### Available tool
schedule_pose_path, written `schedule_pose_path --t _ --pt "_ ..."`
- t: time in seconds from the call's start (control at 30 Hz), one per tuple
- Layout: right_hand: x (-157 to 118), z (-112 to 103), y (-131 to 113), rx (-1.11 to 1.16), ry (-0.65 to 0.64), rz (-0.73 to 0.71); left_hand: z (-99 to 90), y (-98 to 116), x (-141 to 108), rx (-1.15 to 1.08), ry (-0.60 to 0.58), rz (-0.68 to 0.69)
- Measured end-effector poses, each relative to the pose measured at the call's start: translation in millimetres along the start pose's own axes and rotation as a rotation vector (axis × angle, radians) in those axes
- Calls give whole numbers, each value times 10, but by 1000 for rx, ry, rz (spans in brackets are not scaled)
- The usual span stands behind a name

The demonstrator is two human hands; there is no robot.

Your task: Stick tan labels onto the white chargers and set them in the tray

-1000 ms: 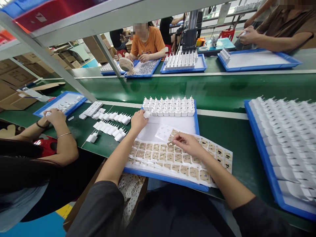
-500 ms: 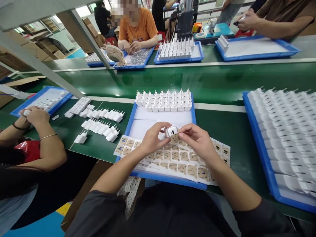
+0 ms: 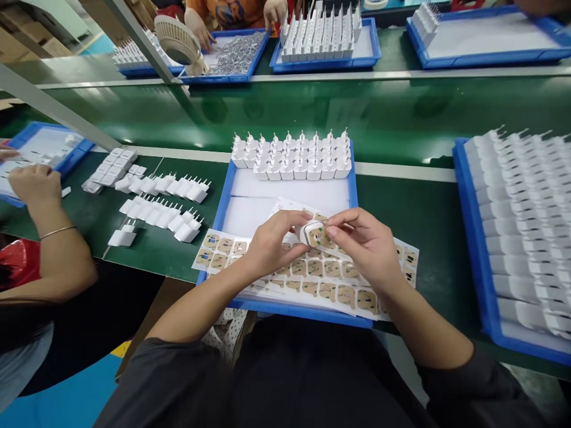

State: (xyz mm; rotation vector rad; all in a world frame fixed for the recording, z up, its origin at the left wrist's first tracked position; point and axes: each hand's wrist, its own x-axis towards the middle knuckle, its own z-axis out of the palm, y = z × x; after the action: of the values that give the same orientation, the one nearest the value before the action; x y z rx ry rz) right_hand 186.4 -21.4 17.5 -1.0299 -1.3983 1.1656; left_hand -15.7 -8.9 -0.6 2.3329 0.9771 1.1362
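A white charger (image 3: 305, 233) is gripped between the thumb and fingers of my left hand (image 3: 276, 241), its port face turned up and right. My right hand (image 3: 363, 244) pinches a small tan sticker (image 3: 325, 238) against that face, which the sticker partly covers. Beneath both hands, sheets of tan stickers (image 3: 312, 288) lie over the front of a blue tray (image 3: 354, 193). Rows of white chargers (image 3: 301, 163) with pins upward stand at the tray's back.
Loose white chargers (image 3: 156, 211) lie on the green table to the left. A big blue tray (image 3: 475, 249) full of chargers stands at the right. A co-worker's arm (image 3: 57, 238) is at the far left; more trays line the far bench.
The view has tipped downward. The tan sticker now lies over the charger's port face instead of just below it, and the co-worker's hands at the left have moved apart.
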Motion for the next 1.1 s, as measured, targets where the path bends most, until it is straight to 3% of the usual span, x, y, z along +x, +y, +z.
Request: schedule_pose_path --t 1.1 --pt "-2 22 -9 52 16 37 -8 9 -4 34 -4 1"
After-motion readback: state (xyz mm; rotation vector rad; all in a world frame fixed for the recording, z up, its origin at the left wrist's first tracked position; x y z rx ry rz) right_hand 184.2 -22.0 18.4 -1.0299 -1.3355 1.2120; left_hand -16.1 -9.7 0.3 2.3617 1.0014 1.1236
